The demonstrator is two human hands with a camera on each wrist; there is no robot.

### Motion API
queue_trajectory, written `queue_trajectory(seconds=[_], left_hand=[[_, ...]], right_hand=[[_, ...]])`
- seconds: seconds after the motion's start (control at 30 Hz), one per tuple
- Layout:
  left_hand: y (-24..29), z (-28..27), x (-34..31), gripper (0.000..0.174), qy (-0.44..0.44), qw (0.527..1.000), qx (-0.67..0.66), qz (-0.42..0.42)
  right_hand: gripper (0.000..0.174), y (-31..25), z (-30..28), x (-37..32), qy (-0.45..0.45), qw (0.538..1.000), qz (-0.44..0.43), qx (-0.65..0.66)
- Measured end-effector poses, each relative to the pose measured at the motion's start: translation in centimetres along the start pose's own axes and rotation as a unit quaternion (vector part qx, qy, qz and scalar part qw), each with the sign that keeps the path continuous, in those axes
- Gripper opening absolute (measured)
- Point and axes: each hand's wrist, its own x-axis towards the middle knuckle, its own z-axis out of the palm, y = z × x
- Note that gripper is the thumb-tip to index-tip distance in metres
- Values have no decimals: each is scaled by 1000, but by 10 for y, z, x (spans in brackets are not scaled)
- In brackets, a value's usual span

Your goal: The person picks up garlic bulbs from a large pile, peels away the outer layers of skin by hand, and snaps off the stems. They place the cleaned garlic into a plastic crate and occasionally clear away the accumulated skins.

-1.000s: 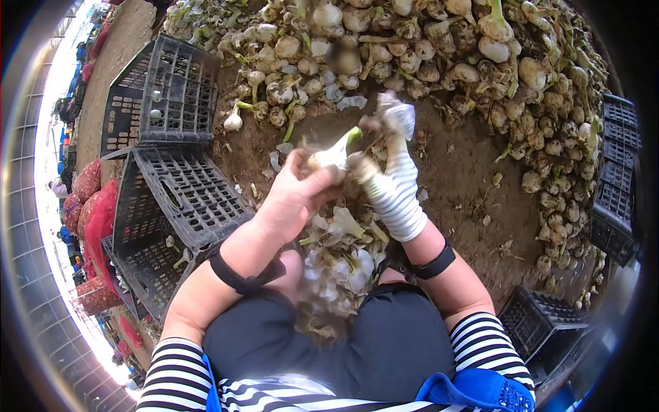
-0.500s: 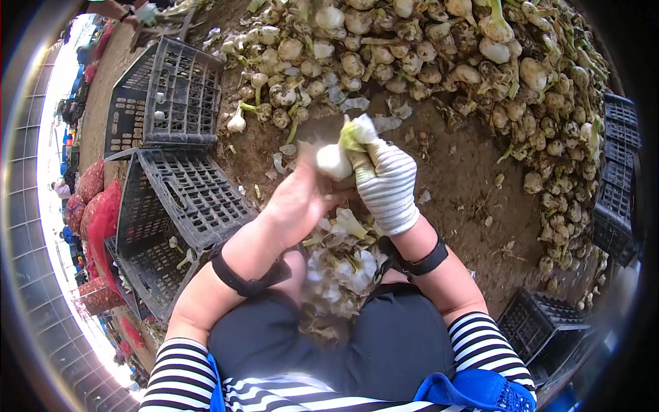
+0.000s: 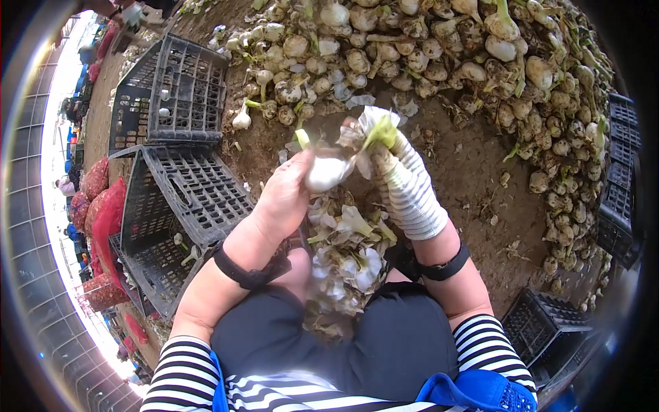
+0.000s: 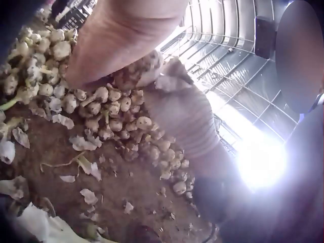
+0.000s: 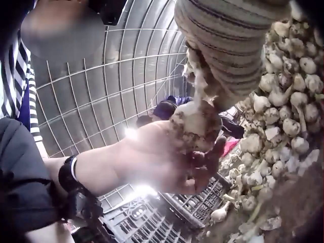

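Observation:
My bare left hand [image 3: 283, 194] grips a white garlic bulb [image 3: 327, 174] whose green stem stub points up beside the fingers. Striped fabric covers my right hand [image 3: 406, 184], which pinches pale and green-tinged peeled skin [image 3: 379, 130] just right of the bulb. In the right wrist view the bulb [image 5: 195, 119] lies in the curled bare fingers, with the gloved hand [image 5: 228, 45] above it. The left wrist view shows the bare hand [image 4: 126, 35] close up and the striped glove [image 4: 185, 116] behind it; the bulb is partly hidden there.
A large heap of garlic [image 3: 439, 48] spreads across the back and right. Black crates [image 3: 195, 192] stand at the left, with more crates [image 3: 549, 319] at the right. Loose skins [image 3: 350, 264] lie on the ground between the legs. Red net bags [image 3: 106, 220] are at far left.
The left hand is again closed around the bulb, which now tilts with its stem up. The right hand has moved slightly right, with skin in its fingers. The head view has shifted a little.

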Motion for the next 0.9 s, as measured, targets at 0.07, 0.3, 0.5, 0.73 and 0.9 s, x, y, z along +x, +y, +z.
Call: queue_trajectory(seconds=[0.07,0.3,0.5,0.73,0.9], left_hand=[[0,2,2,34,44,997,56,14],[20,-9,-2,29,96,992,-86,8],[5,-9,2,28,119,993,0,27],[11,-17,1,28,203,977,-59,33],[3,13,-1,32,77,995,-59,21]], right_hand=[[37,-5,1,-2,9,997,60,54],[53,2,-16,-11,-125,908,20,-399],[23,-9,13,-2,-179,736,-168,-631],[58,2,8,5,-76,774,-228,-585],[60,12,12,8,-34,822,-310,-477]])
